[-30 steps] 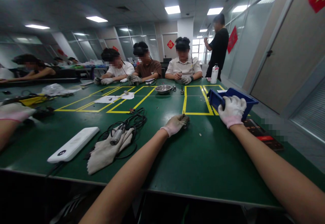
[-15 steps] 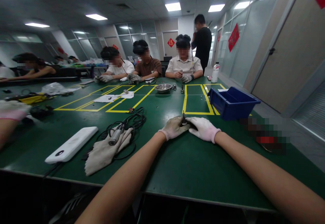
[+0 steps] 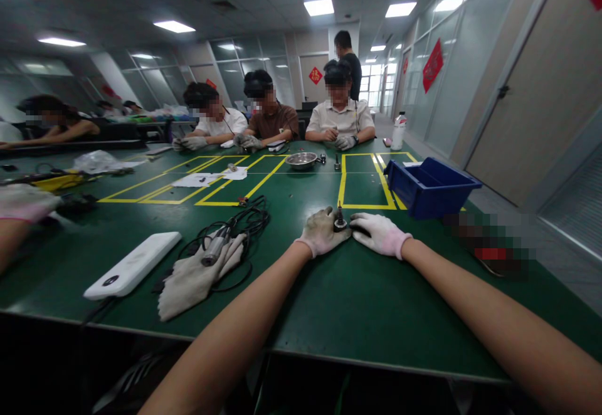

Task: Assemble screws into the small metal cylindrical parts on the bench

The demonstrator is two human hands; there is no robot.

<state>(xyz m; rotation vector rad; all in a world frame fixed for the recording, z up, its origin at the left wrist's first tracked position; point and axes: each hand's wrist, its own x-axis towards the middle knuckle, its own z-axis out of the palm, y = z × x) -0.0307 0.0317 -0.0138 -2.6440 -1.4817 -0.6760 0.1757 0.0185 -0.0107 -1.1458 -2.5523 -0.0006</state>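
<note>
My left hand (image 3: 322, 233), in a soiled whitish glove, curls its thumb and fingers around a small dark metal part with a thin upright shaft (image 3: 339, 219). That part stands upright at the table surface; its lower end is partly hidden by the glove. Just to the right, my right hand (image 3: 377, 235), in a white glove with a pink cuff, lies palm down with its fingers apart. Its fingertips are close to my left thumb and hold nothing that I can see.
On the green table (image 3: 301, 315) are a blue bin (image 3: 433, 192), a metal bowl (image 3: 301, 162), a similar upright metal part (image 3: 337, 163) and a white bottle (image 3: 398, 131). To the left lie a white power bank (image 3: 134, 264), gloves (image 3: 188, 283) and coiled cables (image 3: 249, 217). Co-workers sit opposite.
My right hand has drawn slightly right, and its fingers have spread off the metal part, which now shows more fully. The standing person behind has moved left.
</note>
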